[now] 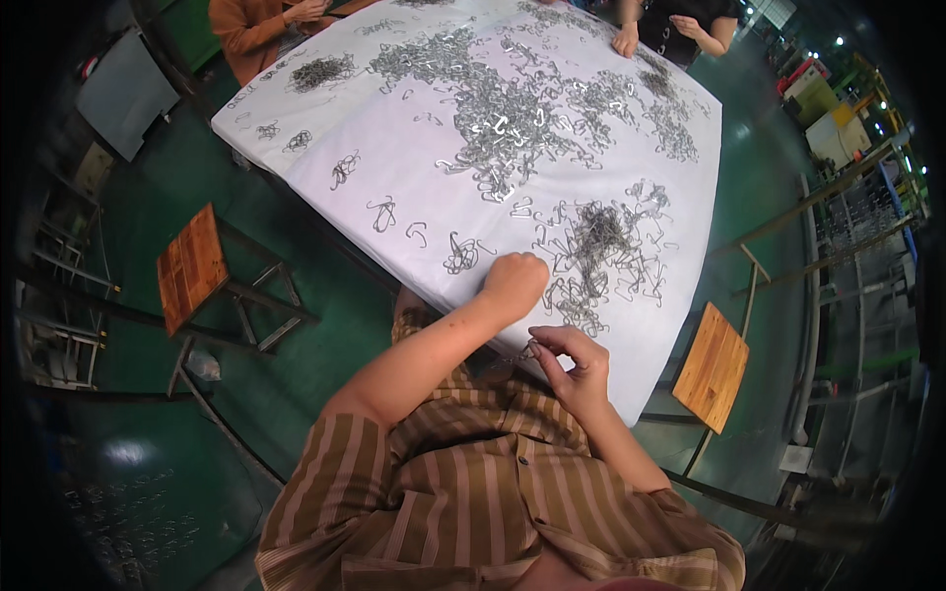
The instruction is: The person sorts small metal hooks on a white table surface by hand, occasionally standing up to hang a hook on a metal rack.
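My left hand [517, 287] is closed in a fist on the table's near edge, beside a loose heap of bent wire hooks [601, 236]. Whatever its fingers hold, if anything, is hidden beneath them. Just nearer to me, my right hand [576, 366] pinches a small bent wire hook [529, 349] between thumb and fingertips, over the edge. A small cluster of wire hooks [460, 254] lies to the left of my left hand. Farther off, a broad pile of silvery metal hooks [503, 123] spreads over the white-covered table [394, 167].
Two co-workers sit or stand at the far side, one in an orange sleeve [251, 39], one in a dark top [680, 25]. Wooden-topped stools stand left [194, 266] and right [714, 366] of the table. Small hook clusters [345, 169] line the table's left side.
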`<state>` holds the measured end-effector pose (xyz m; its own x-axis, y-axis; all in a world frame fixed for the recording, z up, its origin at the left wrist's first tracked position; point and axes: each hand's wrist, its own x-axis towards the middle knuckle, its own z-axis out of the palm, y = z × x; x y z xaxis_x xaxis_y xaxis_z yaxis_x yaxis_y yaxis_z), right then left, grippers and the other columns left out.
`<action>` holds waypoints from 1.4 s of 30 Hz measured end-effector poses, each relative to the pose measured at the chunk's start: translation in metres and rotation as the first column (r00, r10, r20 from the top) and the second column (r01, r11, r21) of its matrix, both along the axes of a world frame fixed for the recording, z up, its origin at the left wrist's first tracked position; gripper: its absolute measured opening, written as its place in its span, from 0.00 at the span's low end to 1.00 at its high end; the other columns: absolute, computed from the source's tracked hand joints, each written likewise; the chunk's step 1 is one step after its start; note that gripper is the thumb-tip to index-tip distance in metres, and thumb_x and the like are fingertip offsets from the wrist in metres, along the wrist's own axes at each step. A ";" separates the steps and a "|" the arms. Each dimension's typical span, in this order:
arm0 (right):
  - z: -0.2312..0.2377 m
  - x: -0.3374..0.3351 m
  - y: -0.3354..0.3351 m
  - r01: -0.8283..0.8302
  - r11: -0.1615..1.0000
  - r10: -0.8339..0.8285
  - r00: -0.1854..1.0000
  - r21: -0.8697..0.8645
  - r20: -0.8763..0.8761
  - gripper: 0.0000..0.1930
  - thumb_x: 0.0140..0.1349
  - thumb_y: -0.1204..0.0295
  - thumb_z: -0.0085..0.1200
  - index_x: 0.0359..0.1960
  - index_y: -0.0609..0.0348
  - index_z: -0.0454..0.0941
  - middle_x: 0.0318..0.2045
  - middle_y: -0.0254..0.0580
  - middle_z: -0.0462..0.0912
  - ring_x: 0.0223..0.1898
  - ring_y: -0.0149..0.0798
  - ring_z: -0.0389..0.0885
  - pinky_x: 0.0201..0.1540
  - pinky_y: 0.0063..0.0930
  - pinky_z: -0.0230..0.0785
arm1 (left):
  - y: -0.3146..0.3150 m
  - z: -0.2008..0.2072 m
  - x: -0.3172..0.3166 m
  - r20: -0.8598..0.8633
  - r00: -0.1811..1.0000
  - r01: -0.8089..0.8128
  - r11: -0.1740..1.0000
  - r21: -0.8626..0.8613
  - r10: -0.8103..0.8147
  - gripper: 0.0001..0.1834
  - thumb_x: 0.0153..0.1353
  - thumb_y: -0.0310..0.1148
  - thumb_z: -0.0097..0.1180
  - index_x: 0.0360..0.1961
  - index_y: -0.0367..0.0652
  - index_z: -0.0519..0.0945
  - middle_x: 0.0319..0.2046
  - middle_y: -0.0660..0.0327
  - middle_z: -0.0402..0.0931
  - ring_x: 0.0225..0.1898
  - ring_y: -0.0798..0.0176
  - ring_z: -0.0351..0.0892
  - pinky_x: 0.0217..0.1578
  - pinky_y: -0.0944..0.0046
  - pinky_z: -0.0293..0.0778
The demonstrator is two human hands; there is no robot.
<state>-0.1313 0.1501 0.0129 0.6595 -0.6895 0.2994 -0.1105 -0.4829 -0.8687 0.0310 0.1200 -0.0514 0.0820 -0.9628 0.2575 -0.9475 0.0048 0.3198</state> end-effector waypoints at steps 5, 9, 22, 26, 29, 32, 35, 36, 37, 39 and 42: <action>-0.001 -0.004 0.000 0.096 0.995 -0.096 0.995 0.004 -0.040 0.10 0.51 0.84 0.57 0.37 0.63 0.80 0.29 0.43 0.81 0.28 0.30 0.78 0.33 0.22 0.72 | 0.004 -0.004 0.019 -0.461 0.873 -0.117 0.987 0.114 0.157 0.09 0.42 0.33 0.58 0.23 0.38 0.79 0.23 0.50 0.78 0.27 0.51 0.79 0.30 0.57 0.74; 0.000 0.002 0.002 0.074 0.988 -0.080 0.996 0.136 0.034 0.11 0.52 0.84 0.57 0.38 0.63 0.80 0.31 0.41 0.81 0.30 0.28 0.79 0.32 0.20 0.74 | 0.029 0.015 0.032 -0.707 0.698 -0.042 0.992 0.116 0.112 0.08 0.47 0.30 0.59 0.24 0.36 0.77 0.19 0.59 0.76 0.23 0.67 0.75 0.26 0.68 0.71; 0.001 0.005 0.000 0.055 0.986 -0.068 0.995 0.156 0.078 0.16 0.52 0.86 0.55 0.44 0.62 0.77 0.32 0.38 0.80 0.33 0.26 0.79 0.36 0.19 0.75 | 0.102 0.077 0.005 -0.958 0.281 0.085 0.996 -0.027 -0.050 0.02 0.57 0.24 0.53 0.32 0.38 0.73 0.27 0.70 0.70 0.28 0.78 0.66 0.29 0.76 0.64; 0.001 0.004 0.000 0.051 0.987 -0.063 0.995 0.152 0.076 0.16 0.52 0.86 0.55 0.44 0.61 0.77 0.31 0.37 0.80 0.33 0.26 0.79 0.38 0.20 0.75 | 0.102 0.078 -0.001 -0.899 0.437 0.047 0.999 -0.016 -0.035 0.03 0.57 0.24 0.54 0.29 0.37 0.72 0.25 0.69 0.70 0.27 0.77 0.65 0.30 0.75 0.64; 0.003 0.004 0.000 0.052 0.991 -0.060 0.997 0.127 0.057 0.17 0.52 0.86 0.55 0.45 0.62 0.76 0.30 0.38 0.80 0.33 0.27 0.80 0.38 0.21 0.75 | 0.101 0.076 -0.004 -0.887 0.460 0.027 0.999 -0.024 -0.034 0.04 0.57 0.24 0.53 0.30 0.36 0.72 0.25 0.68 0.70 0.28 0.76 0.65 0.30 0.75 0.64; 0.001 0.004 0.002 0.038 0.995 -0.042 0.998 0.088 0.045 0.17 0.52 0.86 0.55 0.45 0.61 0.76 0.29 0.40 0.81 0.33 0.29 0.81 0.38 0.22 0.76 | 0.100 0.075 -0.008 -0.890 0.455 -0.003 0.999 -0.043 -0.037 0.04 0.58 0.24 0.52 0.31 0.36 0.71 0.26 0.67 0.70 0.28 0.75 0.66 0.31 0.73 0.65; 0.002 0.004 0.001 0.046 0.996 -0.048 0.998 0.074 0.038 0.18 0.51 0.87 0.56 0.45 0.62 0.75 0.29 0.42 0.81 0.33 0.30 0.82 0.37 0.23 0.76 | 0.101 0.072 -0.012 -0.873 0.480 -0.019 0.994 -0.107 -0.085 0.03 0.59 0.24 0.51 0.32 0.36 0.70 0.26 0.65 0.72 0.29 0.73 0.67 0.33 0.71 0.67; 0.003 0.004 0.001 0.034 0.998 -0.037 0.998 0.056 0.046 0.18 0.50 0.87 0.56 0.45 0.62 0.75 0.29 0.42 0.81 0.33 0.31 0.82 0.38 0.23 0.76 | 0.102 0.070 -0.013 -0.859 0.504 -0.028 0.993 -0.118 -0.088 0.03 0.59 0.24 0.50 0.33 0.36 0.70 0.27 0.64 0.73 0.29 0.72 0.67 0.33 0.71 0.67; 0.004 0.004 0.000 0.026 0.999 -0.028 0.998 0.035 0.055 0.18 0.50 0.86 0.56 0.45 0.62 0.75 0.29 0.42 0.81 0.33 0.32 0.82 0.38 0.23 0.75 | 0.103 0.069 -0.013 -0.843 0.529 -0.034 0.991 -0.132 -0.094 0.03 0.60 0.24 0.49 0.34 0.37 0.69 0.28 0.63 0.74 0.29 0.72 0.67 0.34 0.70 0.67; 0.004 0.005 -0.003 0.011 1.000 -0.011 0.997 -0.009 0.072 0.18 0.50 0.85 0.56 0.44 0.63 0.76 0.30 0.42 0.81 0.33 0.33 0.82 0.38 0.24 0.75 | 0.105 0.067 -0.014 -0.824 0.554 -0.034 0.985 -0.169 -0.122 0.03 0.61 0.24 0.48 0.35 0.37 0.68 0.29 0.61 0.75 0.30 0.71 0.68 0.34 0.69 0.68; -0.016 0.003 -0.029 0.041 0.991 -0.035 0.998 -0.128 0.043 0.15 0.50 0.80 0.56 0.42 0.63 0.77 0.30 0.43 0.81 0.31 0.37 0.79 0.38 0.27 0.71 | 0.109 0.067 -0.011 -0.810 0.566 -0.016 0.980 -0.198 -0.154 0.02 0.61 0.23 0.46 0.35 0.37 0.67 0.32 0.60 0.77 0.30 0.70 0.68 0.34 0.69 0.68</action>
<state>-0.1287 0.1211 -0.0030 0.6190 -0.6676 0.4138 -0.0966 -0.5875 -0.8034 0.0198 0.2294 0.0154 0.2739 -0.9242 0.2661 -0.2729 0.1906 0.9430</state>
